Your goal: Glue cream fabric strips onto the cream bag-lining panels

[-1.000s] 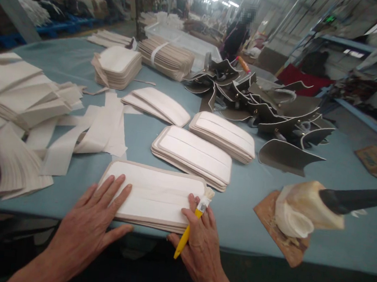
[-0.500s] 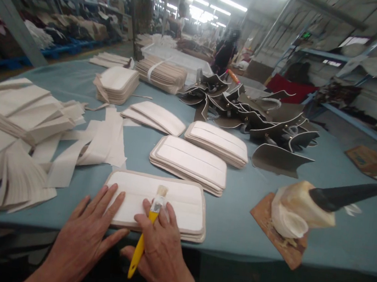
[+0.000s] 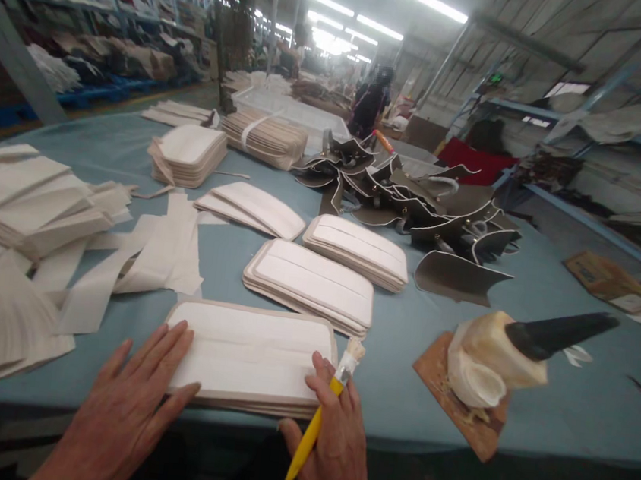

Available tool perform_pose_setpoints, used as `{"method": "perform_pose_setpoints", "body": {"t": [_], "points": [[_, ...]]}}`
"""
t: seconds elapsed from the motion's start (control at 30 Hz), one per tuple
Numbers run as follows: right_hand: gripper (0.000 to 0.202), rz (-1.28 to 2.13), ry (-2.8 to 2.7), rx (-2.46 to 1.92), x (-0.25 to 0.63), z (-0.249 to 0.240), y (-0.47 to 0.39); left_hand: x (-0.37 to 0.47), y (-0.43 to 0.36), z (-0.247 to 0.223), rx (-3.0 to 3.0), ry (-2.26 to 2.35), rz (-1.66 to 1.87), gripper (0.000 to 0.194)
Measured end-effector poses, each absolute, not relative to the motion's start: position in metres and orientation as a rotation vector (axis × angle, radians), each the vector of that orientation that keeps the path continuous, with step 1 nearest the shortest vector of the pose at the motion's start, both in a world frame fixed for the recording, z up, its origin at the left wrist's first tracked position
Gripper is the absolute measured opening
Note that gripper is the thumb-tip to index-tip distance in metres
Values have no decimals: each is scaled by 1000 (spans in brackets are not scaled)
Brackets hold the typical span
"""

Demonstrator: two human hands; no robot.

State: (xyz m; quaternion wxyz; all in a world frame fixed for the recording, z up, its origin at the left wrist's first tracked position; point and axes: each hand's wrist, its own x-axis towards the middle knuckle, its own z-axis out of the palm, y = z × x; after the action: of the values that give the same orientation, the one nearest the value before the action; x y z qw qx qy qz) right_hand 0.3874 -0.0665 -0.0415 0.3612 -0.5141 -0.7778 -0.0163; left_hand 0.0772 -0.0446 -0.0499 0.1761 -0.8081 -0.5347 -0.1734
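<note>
Brush (image 3: 318,415), a small one with a yellow handle and pale bristles, sits pinched in the fingers of the right hand (image 3: 336,448), its long axis running from the handle end near the table's front edge up and slightly rightward to the bristle tip, which points away from the person and hovers just off the right end of the nearest stack of white panels (image 3: 248,358). The left hand (image 3: 128,407) lies flat and spread on the left end of that same stack, fingers pressing the top panel down, holding nothing. The stack rests at the front edge of the blue-grey table (image 3: 549,295), its long axis running left to right across the view. Whether the top panel carries any coating cannot be told; it looks evenly white. Two more stacks of similar panels (image 3: 310,285) lie just behind, near loose white strips (image 3: 153,253) to the left. To the right stands a glue-crusted pot with a dark handle (image 3: 506,351) on a brown board. Dark leather pieces (image 3: 417,197) are heaped farther back, so much material appears left unhandled.
</note>
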Motion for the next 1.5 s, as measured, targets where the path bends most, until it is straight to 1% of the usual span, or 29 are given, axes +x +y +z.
{"method": "perform_pose_setpoints", "body": {"t": [0.1, 0.17, 0.3, 0.5, 0.57, 0.67, 0.73, 0.87, 0.93, 1.07, 1.13, 1.2, 1.3, 1.37, 1.4, 1.5], "points": [[33, -24, -1937, -1290, 375, -23, -41, 93, -27, -35, -2281, -1584, -571, 52], [27, -43, -1881, -1259, 364, -15, -19, 116, -8, -22, -2313, -1660, -619, 48], [25, 27, -1764, -1289, 341, -15, 20, 169, 29, -5, -2399, -1734, -595, 37], [33, 36, -1735, -1301, 322, -27, 46, 206, 48, -19, -2389, -1808, -454, 27], [31, 34, -1748, -1329, 321, -34, 49, 208, 47, -24, -2401, -1800, -430, 25], [25, -3, -1801, -1368, 321, -42, 52, 210, 46, -25, -2397, -1782, -432, 26], [25, -63, -1823, -1377, 322, -44, 53, 208, 49, -23, -2390, -1763, -444, 26], [34, -169, -1866, -1377, 326, -46, 55, 193, 57, -17, -2338, -1753, -484, 31], [37, -182, -1892, -1367, 327, -49, 56, 182, 60, -16, -2296, -1767, -512, 35], [43, -189, -1948, -1316, 324, -52, 55, 165, 60, -23, -2279, -1777, -590, 37], [38, -182, -1935, -1296, 321, -48, 54, 160, 60, -27, -2297, -1775, -675, 36], [29, -164, -1877, -1293, 325, -42, 53, 154, 62, -27, -2303, -1787, -791, 34], [19, -148, -1707, -1334, 351, -32, 51, 139, 73, -20, -2283, -1868, -953, 37], [17, -173, -1566, -1408, 383, -32, 53, 131, 86, -11, -2309, -1948, -1024, 42], [17, -200, -1503, -1469, 401, -33, 54, 128, 94, -6, -2338, -1989, -1044, 45], [28, -255, -1416, -1674, 449, -43, 59, 131, 121, 1, -2419, -2090, -1052, 54]]}}
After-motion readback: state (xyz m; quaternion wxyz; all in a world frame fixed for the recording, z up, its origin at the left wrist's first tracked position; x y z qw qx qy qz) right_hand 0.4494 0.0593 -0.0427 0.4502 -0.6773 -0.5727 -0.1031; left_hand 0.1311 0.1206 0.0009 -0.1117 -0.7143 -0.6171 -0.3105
